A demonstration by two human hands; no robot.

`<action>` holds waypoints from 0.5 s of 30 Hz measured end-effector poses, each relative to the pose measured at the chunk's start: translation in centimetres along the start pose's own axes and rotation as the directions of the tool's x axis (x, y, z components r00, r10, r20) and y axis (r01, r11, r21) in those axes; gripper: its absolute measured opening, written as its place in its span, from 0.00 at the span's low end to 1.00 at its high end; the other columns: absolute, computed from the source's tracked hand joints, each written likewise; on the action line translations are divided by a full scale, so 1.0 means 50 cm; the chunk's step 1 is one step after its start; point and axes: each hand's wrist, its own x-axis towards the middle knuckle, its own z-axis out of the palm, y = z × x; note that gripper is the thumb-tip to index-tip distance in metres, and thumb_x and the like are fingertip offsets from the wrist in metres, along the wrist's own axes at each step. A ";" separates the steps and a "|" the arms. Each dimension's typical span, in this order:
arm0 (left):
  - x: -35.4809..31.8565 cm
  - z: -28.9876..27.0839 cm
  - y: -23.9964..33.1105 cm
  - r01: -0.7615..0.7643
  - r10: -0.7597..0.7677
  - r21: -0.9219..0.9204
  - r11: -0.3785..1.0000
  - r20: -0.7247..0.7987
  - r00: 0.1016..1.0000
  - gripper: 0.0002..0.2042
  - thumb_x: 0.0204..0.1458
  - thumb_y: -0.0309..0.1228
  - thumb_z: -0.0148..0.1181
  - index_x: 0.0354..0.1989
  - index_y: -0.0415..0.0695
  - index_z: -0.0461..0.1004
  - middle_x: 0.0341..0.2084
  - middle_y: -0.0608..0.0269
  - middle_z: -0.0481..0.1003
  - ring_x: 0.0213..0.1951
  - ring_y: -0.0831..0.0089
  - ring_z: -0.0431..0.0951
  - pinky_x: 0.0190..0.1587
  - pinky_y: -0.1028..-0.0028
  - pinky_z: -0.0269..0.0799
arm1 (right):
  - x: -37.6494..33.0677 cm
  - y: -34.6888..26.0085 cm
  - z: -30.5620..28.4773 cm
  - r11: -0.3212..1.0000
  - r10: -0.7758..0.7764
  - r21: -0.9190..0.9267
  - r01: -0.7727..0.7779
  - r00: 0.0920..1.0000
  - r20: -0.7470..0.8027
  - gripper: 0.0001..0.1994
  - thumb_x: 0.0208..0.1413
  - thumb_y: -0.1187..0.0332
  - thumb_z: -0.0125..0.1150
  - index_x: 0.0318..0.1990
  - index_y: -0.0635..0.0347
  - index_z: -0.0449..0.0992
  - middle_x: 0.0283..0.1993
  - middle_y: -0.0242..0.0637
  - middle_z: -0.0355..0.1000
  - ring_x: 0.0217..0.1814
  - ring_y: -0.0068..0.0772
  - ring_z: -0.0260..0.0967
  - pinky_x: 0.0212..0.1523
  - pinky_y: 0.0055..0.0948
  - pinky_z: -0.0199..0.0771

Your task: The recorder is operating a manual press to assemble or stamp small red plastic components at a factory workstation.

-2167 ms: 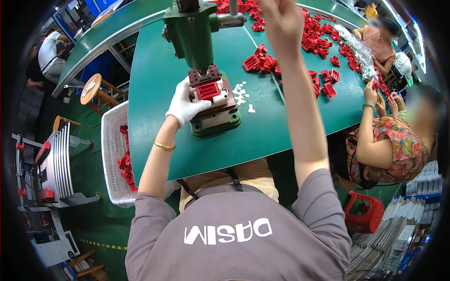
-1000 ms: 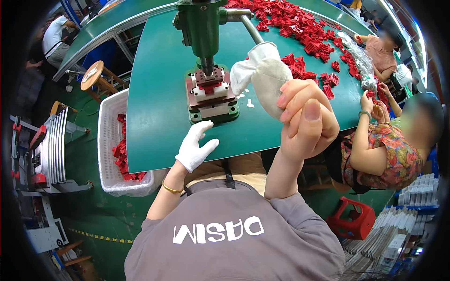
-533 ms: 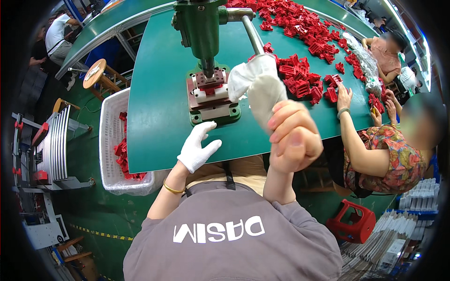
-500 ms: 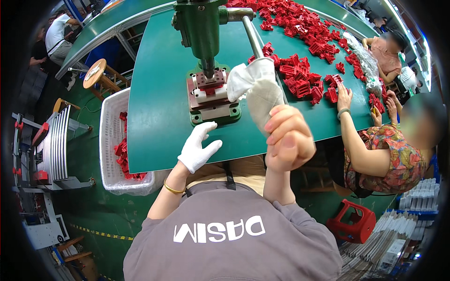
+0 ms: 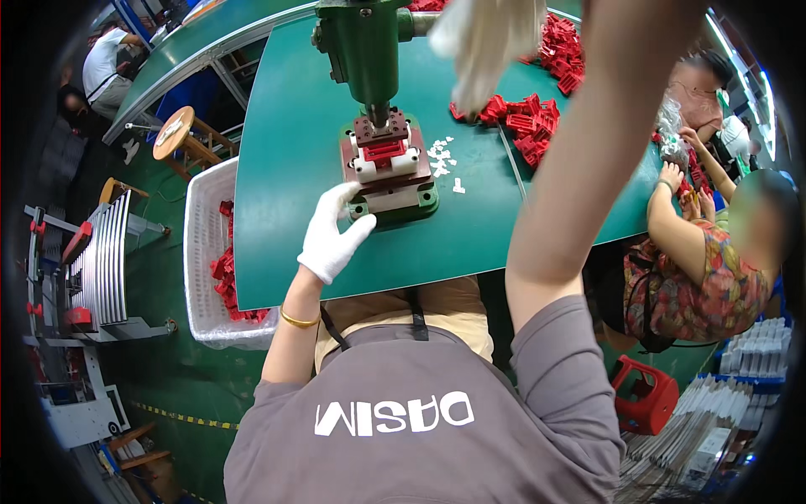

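My left hand (image 5: 329,235), in a white glove, hovers at the near left corner of the green hand press (image 5: 365,59). Its thumb and fingers are apart, with nothing between them. A red plastic part (image 5: 386,154) sits in the fixture (image 5: 409,164) under the ram. My right forearm (image 5: 579,143) stretches upward past the top edge, so the right hand is out of sight. Whitish cloth (image 5: 491,46), blurred, hangs in front of the press lever, which it largely hides. Small white pieces (image 5: 440,154) lie on the green table (image 5: 281,168) beside the press.
Red plastic parts (image 5: 533,126) are heaped on the table's right side. A white crate (image 5: 197,277) with more red parts stands at the left edge. Co-workers (image 5: 693,286) sit at the right. A wooden stool (image 5: 174,134) and a red plastic stool (image 5: 646,395) stand on the floor.
My right hand, earlier closed on the cloth-wrapped lever handle, has gone up out of view, and the cloth has risen. My left hand has moved slightly left and forward. The ram has lifted slightly.
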 end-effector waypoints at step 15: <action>0.262 0.001 -0.011 -0.308 0.270 0.290 0.906 0.164 0.949 0.28 0.39 0.39 0.70 0.50 0.42 0.72 0.47 0.49 0.73 0.51 0.53 0.74 0.54 0.63 0.72 | -0.130 0.004 0.206 0.129 0.692 0.725 -0.677 0.585 0.423 0.13 0.64 0.61 0.50 0.40 0.63 0.73 0.37 0.33 0.75 0.35 0.23 0.69 0.39 0.27 0.68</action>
